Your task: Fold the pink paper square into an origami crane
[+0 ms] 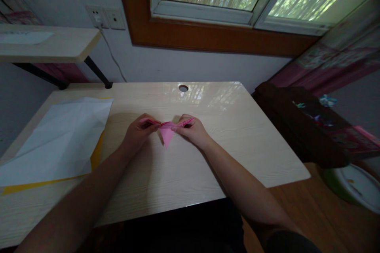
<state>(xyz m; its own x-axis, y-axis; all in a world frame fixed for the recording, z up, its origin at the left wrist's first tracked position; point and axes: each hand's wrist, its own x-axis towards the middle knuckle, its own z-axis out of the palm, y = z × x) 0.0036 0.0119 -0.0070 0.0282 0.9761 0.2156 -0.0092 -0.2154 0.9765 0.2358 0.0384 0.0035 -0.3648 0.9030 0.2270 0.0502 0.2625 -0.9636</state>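
A piece of folded pink paper (167,134) is held between my two hands above the desk. It has a triangular flap pointing down toward me and narrow folded layers reaching out to both sides. My left hand (139,129) pinches the left layers between thumb and fingers. On the other side, my right hand (192,129) grips the right layers, its thumb near the middle of the fold. Parts of the paper are hidden behind my fingers.
White sheets (65,134) over yellow paper (96,152) lie at the desk's left. A raised shelf (74,49) stands behind them on black legs. The pale desk (237,146) has a round cable hole (183,88) near its back edge. Dark furniture (285,126) stands to the right.
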